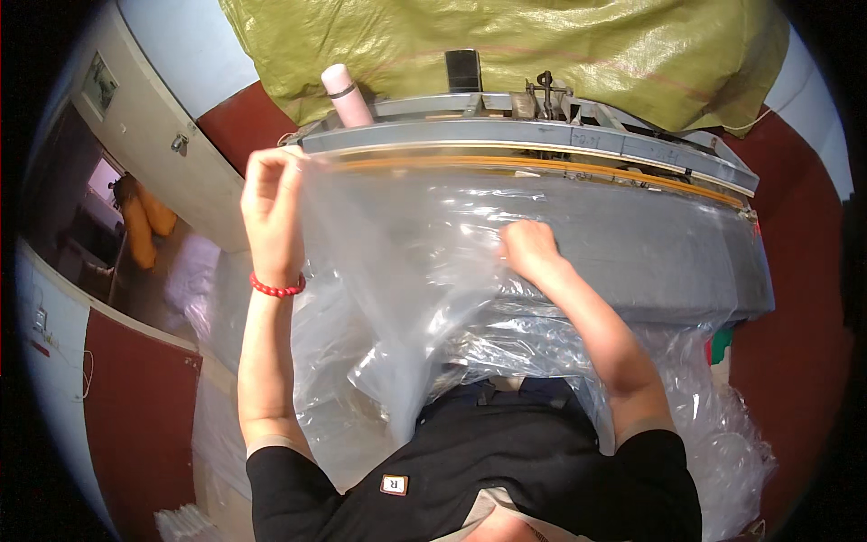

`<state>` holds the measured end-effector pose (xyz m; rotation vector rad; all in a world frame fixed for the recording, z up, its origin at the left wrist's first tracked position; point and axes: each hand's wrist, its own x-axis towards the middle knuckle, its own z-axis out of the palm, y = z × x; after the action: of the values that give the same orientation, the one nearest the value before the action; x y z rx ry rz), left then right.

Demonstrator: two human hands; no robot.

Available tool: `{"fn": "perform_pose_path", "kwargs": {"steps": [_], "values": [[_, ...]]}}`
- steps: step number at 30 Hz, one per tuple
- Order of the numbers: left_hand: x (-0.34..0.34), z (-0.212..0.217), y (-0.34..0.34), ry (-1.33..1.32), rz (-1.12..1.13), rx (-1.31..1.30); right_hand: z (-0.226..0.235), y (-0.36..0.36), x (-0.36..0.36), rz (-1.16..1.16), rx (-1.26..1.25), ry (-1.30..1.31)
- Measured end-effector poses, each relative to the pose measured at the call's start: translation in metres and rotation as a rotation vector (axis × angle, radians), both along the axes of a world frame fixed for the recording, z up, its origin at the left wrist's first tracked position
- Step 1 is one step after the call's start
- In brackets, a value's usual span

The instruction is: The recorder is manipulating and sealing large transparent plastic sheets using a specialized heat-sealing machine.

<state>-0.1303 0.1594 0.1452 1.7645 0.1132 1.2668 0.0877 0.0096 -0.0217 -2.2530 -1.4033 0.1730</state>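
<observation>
In the head view, a clear plastic bag (406, 262) is lying spread across the front of a long grey machine (632, 244), its mouth edge running left to right along the machine's orange strip (542, 169). The bag's long side is following that strip, while the rest of it is hanging down toward the person's lap, where more loose plastic film (713, 425) is piling up.

The left hand (271, 212) is reaching up and forward, arm nearly straight, and is pinching the bag's top left corner between thumb and fingers, right at the left end of the strip. A red bead bracelet (277, 288) is sitting on that wrist. The right hand (531, 248) is lying lower and nearer the body, elbow bent, fingers curled shut and pressing on the film in the middle of the bag; whether it is gripping a fold or only pressing cannot be told. So the left hand is the one nearer the strip, and the right is well below it.

Behind the machine a pink bottle (346, 95) is standing upright, a dark phone (463, 70) is propped beside it, and a yellow-green woven sack (506, 45) is filling the background.
</observation>
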Motion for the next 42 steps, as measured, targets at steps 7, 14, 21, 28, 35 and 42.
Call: {"fn": "perform_pose_path", "kwargs": {"steps": [7, 14, 21, 28, 35, 42], "values": [[0.020, 0.004, -0.014, 0.197, 0.249, 0.412, 0.088, 0.002, -0.082, 0.401, 0.662, 0.871], [0.068, 0.013, -0.015, 0.100, 0.529, 0.762, 0.034, -0.039, -0.131, 0.484, 0.223, 1.188], [0.045, -0.010, 0.031, 0.296, 0.241, 0.561, -0.015, -0.261, 0.045, -0.305, 0.362, 0.090], [0.005, -0.063, -0.111, 0.991, -1.005, 0.408, 0.063, -0.484, 0.107, -1.088, 0.843, 0.073], [0.094, -0.057, -0.030, 0.493, -0.253, -0.023, 0.101, -0.418, 0.181, -1.163, 0.586, -0.309], [0.105, -0.145, 0.035, 0.689, 0.009, 0.269, 0.043, -0.311, 0.190, -0.929, 0.404, -0.898]]}}
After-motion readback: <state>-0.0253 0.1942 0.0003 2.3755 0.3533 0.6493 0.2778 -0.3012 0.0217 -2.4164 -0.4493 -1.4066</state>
